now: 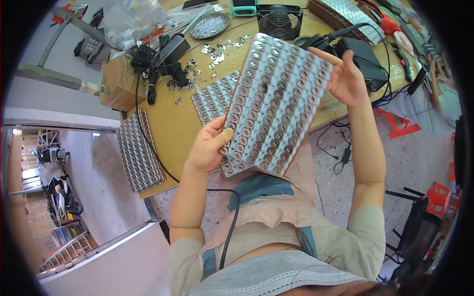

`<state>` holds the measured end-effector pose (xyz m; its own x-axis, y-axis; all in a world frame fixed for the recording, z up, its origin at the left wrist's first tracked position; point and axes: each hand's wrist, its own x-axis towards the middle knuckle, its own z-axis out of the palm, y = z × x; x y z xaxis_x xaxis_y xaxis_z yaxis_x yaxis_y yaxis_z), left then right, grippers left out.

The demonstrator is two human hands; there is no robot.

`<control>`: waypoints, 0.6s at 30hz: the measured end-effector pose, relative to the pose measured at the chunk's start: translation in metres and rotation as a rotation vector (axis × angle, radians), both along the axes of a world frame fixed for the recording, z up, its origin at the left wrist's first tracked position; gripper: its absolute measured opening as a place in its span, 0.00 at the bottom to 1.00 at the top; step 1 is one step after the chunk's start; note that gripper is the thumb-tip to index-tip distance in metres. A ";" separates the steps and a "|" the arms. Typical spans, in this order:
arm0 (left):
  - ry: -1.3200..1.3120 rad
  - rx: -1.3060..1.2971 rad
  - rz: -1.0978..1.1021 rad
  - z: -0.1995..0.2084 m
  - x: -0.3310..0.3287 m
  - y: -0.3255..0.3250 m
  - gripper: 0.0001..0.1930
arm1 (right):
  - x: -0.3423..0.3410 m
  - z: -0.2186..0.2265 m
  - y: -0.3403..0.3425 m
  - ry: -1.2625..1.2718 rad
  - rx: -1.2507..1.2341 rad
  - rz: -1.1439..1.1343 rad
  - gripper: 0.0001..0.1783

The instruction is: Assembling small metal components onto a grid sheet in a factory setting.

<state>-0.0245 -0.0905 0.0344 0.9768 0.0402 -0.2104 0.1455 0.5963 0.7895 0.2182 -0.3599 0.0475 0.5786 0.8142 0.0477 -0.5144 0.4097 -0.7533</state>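
I hold up a large rectangular panel (279,101), covered in rows of round metal pieces on pale blue strips, tilted above the table's front edge. My left hand (205,148) is closed on its lower left edge, thumb on top. Against the upper right edge rests my right hand (349,81), its fingers stretched out and thumb spread away; the panel partly hides the fingertips. Behind the panel, a similar smaller-looking panel (210,101) lies on the table, partly covered. A stack of such panels (138,153) sits at the table's left edge.
Loose metal pieces (217,53) are scattered on the yellow table (170,116). Farther back are a round dish (210,25), a black fan (279,22) and black adapters (170,52). A cardboard box (121,84) stands left; a black device (363,64) stands right. A black cable (232,217) crosses in front of me.
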 end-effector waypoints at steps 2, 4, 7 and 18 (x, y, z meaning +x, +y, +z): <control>-0.003 -0.042 0.062 -0.004 -0.003 -0.005 0.19 | -0.034 -0.005 0.012 0.032 0.005 -0.103 0.44; -0.018 -0.078 0.128 -0.009 -0.005 -0.011 0.19 | -0.075 -0.019 0.018 0.012 -0.032 -0.167 0.41; -0.039 -0.028 0.148 -0.012 -0.007 -0.018 0.19 | -0.121 -0.056 0.023 -0.014 -0.267 -0.224 0.36; -0.118 -0.005 0.105 -0.013 -0.043 -0.039 0.19 | -0.180 -0.031 0.024 -0.075 -0.155 -0.437 0.26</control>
<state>-0.0678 -0.1299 0.0210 0.9853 0.1424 -0.0947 -0.0114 0.6075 0.7942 0.0378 -0.3361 0.0165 0.8683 0.4961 -0.0003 -0.2605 0.4553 -0.8514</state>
